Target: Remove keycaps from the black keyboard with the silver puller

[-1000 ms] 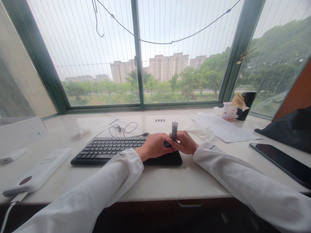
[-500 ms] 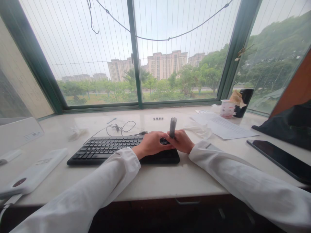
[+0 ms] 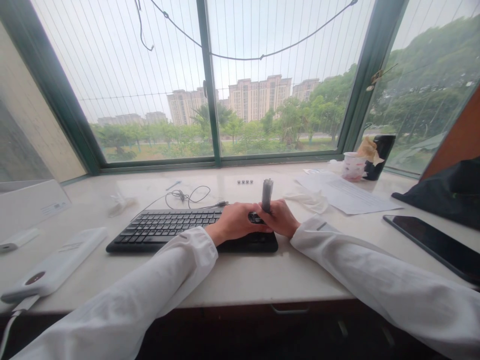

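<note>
A black keyboard [image 3: 172, 223] lies flat on the white counter, its right part mostly covered by my hands. My right hand [image 3: 282, 218] is closed round a dark grey stick-shaped tool [image 3: 267, 195], which stands nearly upright with its end above the fist. The tool's lower end is hidden. Against it comes my left hand [image 3: 236, 220], curled over the keyboard, its index finger and thumb reaching the right hand. A few keys show in the gap between them. What the left fingers grip is out of sight. Several small keycaps [image 3: 245, 182] stand in a row behind the keyboard.
A black cable [image 3: 183, 196] coils behind the keyboard. To the left lies a white power bank [image 3: 60, 260]. Papers [image 3: 348, 195], a crumpled tissue [image 3: 311, 201], a cup [image 3: 353, 167] and a phone [image 3: 431, 245] are on the right. A window [image 3: 270, 110] closes the back.
The view has shifted slightly. Both hands and the grey tool keep nearly the same place over the keyboard.
</note>
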The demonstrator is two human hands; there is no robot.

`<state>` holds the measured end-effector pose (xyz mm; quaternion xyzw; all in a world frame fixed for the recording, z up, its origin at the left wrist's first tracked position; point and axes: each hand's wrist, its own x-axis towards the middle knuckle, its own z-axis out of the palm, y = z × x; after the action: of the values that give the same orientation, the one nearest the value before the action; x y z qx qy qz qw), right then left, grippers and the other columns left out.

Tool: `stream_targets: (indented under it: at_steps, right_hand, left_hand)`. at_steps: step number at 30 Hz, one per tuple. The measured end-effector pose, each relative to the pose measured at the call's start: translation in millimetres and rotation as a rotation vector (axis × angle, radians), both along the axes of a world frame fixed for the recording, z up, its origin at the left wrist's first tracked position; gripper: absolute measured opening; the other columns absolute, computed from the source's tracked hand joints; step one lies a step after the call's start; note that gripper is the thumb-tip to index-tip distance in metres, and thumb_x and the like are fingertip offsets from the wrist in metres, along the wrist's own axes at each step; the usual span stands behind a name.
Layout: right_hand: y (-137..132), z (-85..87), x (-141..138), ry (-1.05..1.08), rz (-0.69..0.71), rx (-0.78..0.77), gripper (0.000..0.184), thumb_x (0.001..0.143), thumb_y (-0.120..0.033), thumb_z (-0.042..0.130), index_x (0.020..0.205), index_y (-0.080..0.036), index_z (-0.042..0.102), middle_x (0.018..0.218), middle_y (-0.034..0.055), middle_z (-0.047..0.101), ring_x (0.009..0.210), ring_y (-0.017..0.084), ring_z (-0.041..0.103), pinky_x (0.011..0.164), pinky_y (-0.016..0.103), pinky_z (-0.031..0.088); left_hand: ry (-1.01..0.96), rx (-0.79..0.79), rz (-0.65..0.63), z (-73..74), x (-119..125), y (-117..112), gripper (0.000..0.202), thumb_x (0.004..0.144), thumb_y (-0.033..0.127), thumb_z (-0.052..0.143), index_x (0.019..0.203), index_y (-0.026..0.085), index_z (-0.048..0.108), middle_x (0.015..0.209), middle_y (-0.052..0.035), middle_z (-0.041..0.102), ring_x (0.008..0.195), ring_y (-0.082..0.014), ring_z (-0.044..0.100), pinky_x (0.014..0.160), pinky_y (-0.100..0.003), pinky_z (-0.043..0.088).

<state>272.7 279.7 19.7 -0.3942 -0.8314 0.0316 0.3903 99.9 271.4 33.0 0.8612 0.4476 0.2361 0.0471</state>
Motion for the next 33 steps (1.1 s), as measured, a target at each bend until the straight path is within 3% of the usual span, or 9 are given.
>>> stream_targets:
  at_steps: [11,20,33]
  right_hand:
    - [-4.2,-0.5,-5.1,0.078,-0.072,-0.037,0.055,0.092,-0.052,0.036,0.049,-0.018,0.032,0.045,-0.0008,0.036,0.045,0.009,0.036,0.050,0.026,0.026]
    - [-11.9,1.2,-12.0,0.014,-0.239,0.037,0.050,0.092,-0.046,0.033,0.049,-0.020,0.030,0.048,0.0043,0.048,0.050,0.014,0.040,0.059,0.030,0.030]
    - [-9.6,-5.4,-5.7,0.006,-0.232,0.091,0.044,0.088,-0.042,0.037,0.050,-0.020,0.038,0.052,0.0059,0.055,0.051,0.015,0.045,0.058,0.028,0.031]
  left_hand:
    - [0.071,-0.018,0.010,4.3,0.8,-3.7,0.055,0.073,0.073,0.061,0.102,0.027,0.072,0.095,-0.0025,0.075,0.088,-0.0252,0.069,0.070,-0.028,0.045]
    - [0.140,0.022,0.005,1.2,0.7,-3.3,0.047,0.079,0.067,0.058,0.105,0.030,0.073,0.097,-0.0046,0.076,0.090,-0.0276,0.070,0.073,-0.031,0.048]
    - [0.246,0.038,0.009,4.5,4.5,-5.8,0.052,0.084,0.068,0.049,0.098,0.025,0.073,0.090,-0.0085,0.075,0.083,-0.0292,0.070,0.069,-0.033,0.049]
